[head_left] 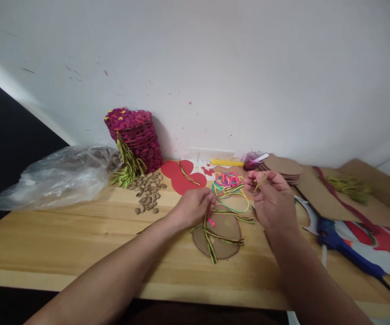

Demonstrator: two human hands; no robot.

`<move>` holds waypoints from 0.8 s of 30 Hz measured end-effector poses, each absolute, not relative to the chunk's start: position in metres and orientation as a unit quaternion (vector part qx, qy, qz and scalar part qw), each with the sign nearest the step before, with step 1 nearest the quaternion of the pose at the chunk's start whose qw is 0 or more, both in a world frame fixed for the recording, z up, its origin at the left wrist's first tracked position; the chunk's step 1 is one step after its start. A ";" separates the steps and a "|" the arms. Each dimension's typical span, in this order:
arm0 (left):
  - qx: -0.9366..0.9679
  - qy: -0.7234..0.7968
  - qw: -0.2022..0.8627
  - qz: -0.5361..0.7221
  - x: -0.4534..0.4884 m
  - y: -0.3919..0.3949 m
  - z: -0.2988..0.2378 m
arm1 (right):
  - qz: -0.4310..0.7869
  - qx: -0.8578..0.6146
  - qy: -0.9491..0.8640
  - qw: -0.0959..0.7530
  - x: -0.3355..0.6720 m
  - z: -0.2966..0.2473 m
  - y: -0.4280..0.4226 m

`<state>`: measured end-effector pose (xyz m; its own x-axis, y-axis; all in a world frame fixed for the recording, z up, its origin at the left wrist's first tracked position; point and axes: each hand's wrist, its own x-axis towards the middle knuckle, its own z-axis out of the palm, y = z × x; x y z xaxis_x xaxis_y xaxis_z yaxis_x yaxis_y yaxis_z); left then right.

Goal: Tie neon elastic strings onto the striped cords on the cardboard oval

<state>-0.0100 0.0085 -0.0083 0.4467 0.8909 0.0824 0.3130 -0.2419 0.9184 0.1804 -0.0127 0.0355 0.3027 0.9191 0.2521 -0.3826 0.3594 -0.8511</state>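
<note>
My left hand is closed in a pinch on a bundle of green and yellow cords that trail over a round brown cardboard disc on the wooden table. My right hand is raised a little above the table, fingers pinched on another short green-yellow cord. Between the two hands lies a pile of neon rubber bands.
A dark red woven basket with green tassels stands at the wall. Beside it lie several seeds, a clear plastic bag and red paper shapes. Cardboard pieces and a blue glue gun lie to the right.
</note>
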 end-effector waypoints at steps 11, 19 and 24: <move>0.477 0.245 0.739 0.408 -0.006 0.000 0.014 | 0.574 -0.363 -0.435 0.591 0.164 0.026 -0.024; 0.478 0.290 0.758 0.336 -0.003 -0.002 0.007 | 0.594 -0.381 -0.385 0.595 0.167 0.021 -0.018; 0.544 0.312 0.717 0.305 -0.003 -0.003 0.001 | 0.580 -0.400 -0.408 0.581 0.168 0.020 -0.016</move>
